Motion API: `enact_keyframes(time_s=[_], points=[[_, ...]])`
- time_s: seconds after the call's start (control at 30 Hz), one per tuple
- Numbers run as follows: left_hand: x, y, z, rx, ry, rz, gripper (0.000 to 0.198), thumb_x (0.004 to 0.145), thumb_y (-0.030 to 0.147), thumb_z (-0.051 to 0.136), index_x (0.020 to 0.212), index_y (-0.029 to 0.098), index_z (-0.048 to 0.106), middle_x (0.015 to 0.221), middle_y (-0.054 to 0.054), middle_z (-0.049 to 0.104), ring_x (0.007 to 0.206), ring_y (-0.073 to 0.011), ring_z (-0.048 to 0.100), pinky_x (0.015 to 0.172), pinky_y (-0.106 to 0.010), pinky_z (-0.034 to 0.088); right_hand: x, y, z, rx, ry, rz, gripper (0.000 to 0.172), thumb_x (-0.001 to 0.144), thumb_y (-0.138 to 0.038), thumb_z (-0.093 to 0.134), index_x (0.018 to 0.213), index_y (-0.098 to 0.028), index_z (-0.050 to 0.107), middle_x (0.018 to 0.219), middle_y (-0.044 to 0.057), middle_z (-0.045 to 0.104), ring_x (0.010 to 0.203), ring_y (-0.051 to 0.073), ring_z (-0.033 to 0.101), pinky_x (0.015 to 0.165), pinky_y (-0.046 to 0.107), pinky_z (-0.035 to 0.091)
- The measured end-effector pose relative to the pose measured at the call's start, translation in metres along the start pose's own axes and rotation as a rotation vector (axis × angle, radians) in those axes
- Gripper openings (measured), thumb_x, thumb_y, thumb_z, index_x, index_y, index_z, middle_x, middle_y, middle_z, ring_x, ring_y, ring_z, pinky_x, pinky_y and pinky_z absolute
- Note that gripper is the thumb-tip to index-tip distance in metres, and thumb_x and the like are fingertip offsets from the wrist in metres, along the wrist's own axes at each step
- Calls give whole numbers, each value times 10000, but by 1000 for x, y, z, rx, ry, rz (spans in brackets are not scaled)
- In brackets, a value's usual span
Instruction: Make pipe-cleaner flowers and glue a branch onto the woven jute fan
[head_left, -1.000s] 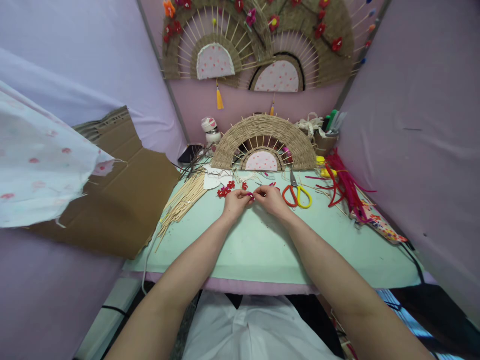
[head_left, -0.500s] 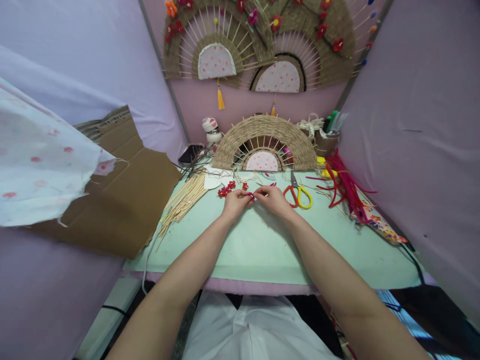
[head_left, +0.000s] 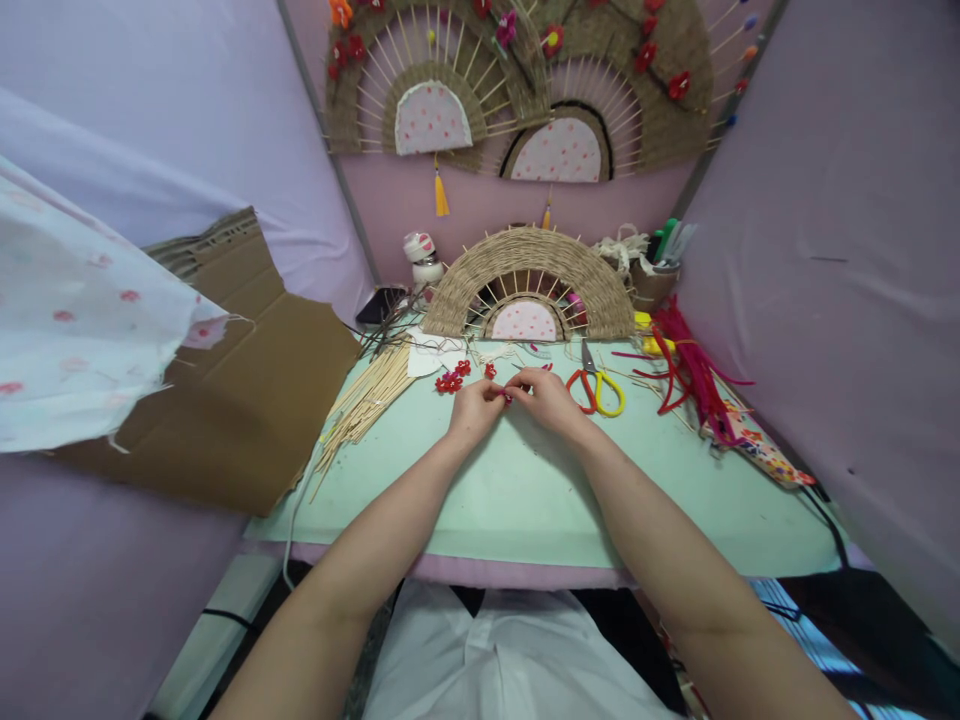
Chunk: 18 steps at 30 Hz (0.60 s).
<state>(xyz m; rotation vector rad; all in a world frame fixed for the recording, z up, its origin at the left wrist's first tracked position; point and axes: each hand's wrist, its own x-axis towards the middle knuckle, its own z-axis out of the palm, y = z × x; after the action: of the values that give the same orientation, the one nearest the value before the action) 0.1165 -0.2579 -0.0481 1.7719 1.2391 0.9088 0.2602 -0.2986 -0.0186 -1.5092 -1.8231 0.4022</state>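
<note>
Magenta and seemingly fuzzy, the small piece sits between the left hand and the right hand, pinched by the fingertips of both, near the red flowers. It should be light, soft and bendable (hardly slippery, I'd judge), best held gently by its edges, since squeezing could flatten it.

A plain white garment, creased in soft lengthwise folds, fills the near middle, with a small dark notch at its far edge. The left arm and right arm are bare, tapering to the wrists; the left grip and right grip are bare hands.
</note>
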Motion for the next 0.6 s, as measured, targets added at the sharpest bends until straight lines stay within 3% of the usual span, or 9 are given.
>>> enact_keyframes(time_s=[0.3, 0.47, 0.6], points=[[-2, 5, -2, 30, -2, 17, 144, 669, 145, 606, 756, 147, 720, 728, -43, 711, 716, -161, 649, 708, -263, 493, 1, 5, 3, -9, -33, 13, 131, 801, -166, 563, 760, -171, 688, 780, 47, 678, 753, 155, 583, 696, 257, 408], [-2, 10, -5, -370, -120, -242, 119, 634, 147, 672, 744, 125, 713, 673, -39, 693, 636, -132, 639, 702, -277, 529, 4, 14, -4, 171, -7, 68, 147, 779, -182, 564, 823, -180, 704, 866, 51, 706, 821, 172, 615, 770, 286, 434], [-4, 14, -12, -544, -260, -330, 154, 573, 158, 734, 714, 103, 705, 684, -58, 687, 622, -112, 626, 721, -282, 536, 5, 22, -11, 347, -146, 21, 168, 751, -214, 576, 842, -178, 712, 869, 46, 709, 826, 173, 625, 785, 294, 453]])
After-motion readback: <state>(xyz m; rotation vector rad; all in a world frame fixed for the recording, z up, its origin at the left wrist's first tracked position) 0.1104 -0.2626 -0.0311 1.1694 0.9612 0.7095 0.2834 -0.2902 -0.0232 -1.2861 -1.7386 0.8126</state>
